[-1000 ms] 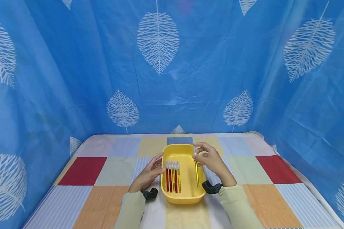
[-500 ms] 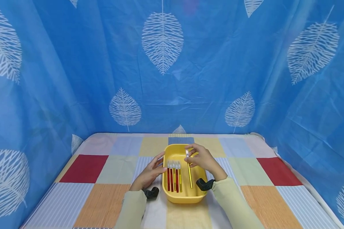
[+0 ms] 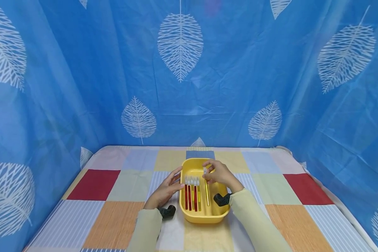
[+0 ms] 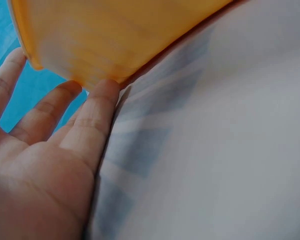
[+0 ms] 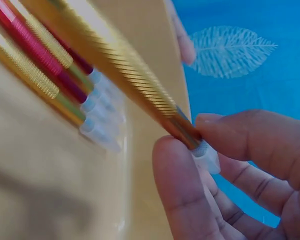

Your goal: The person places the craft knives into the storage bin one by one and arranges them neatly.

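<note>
My right hand [image 3: 219,174] pinches a gold craft knife [image 3: 207,194] near its clear-capped end between thumb and fingertips, over the right half of a yellow plastic tray [image 3: 204,219]. Close up in the right wrist view, the knife [image 5: 125,70] shows a knurled handle and a translucent cap [image 5: 208,159]. Along the tray's left side lie several red and gold craft knives [image 3: 186,197] in a row, caps pointing away from me. My left hand [image 3: 163,192] rests against the tray's left side with its fingers extended; in the left wrist view, fingertips [image 4: 106,90] touch the outer wall.
A patchwork cloth [image 3: 123,189] in coloured squares covers the table under the tray. Blue curtains [image 3: 220,87] with white leaf prints enclose the back and both sides. Dark wrist-worn devices sit at the left wrist [image 3: 167,212] and the right wrist [image 3: 222,200].
The right hand has carried the gold craft knife leftward, from the tray's right edge toward the row. Over the last half second it has moved little. The left hand stays at the tray's side.
</note>
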`<act>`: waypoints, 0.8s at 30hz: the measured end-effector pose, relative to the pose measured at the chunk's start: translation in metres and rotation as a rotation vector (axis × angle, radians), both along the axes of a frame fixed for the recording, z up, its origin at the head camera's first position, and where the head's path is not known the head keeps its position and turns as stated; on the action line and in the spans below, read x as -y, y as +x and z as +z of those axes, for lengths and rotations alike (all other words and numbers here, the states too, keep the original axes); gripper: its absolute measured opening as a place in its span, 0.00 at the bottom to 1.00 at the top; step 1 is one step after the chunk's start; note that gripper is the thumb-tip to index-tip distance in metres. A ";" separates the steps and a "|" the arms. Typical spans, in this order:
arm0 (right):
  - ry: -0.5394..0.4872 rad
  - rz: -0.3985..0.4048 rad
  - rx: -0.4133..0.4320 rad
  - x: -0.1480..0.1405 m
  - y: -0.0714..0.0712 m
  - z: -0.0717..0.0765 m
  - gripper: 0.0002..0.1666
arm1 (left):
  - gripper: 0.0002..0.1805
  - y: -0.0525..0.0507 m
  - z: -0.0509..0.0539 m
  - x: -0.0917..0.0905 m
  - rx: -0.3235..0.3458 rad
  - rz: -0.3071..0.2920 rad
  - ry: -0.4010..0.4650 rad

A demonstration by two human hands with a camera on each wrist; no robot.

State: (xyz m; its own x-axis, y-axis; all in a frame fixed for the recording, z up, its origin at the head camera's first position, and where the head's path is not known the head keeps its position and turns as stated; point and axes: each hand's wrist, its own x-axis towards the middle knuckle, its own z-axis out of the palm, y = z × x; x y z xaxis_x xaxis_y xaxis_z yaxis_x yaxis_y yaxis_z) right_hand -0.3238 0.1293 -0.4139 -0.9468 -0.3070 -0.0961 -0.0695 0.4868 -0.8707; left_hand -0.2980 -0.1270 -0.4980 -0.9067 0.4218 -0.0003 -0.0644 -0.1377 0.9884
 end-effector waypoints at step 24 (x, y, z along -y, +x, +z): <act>0.160 0.023 0.067 0.019 -0.010 -0.016 0.20 | 0.46 -0.002 -0.004 -0.001 0.009 0.020 -0.016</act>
State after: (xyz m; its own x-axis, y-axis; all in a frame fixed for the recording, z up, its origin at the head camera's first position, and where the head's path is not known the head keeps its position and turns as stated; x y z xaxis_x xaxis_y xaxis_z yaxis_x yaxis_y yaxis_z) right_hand -0.3336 0.1100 -0.4300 -0.9296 -0.3038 -0.2084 -0.0262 0.6188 -0.7851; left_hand -0.3004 -0.1257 -0.5016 -0.9148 0.4035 -0.0155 -0.0712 -0.1233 0.9898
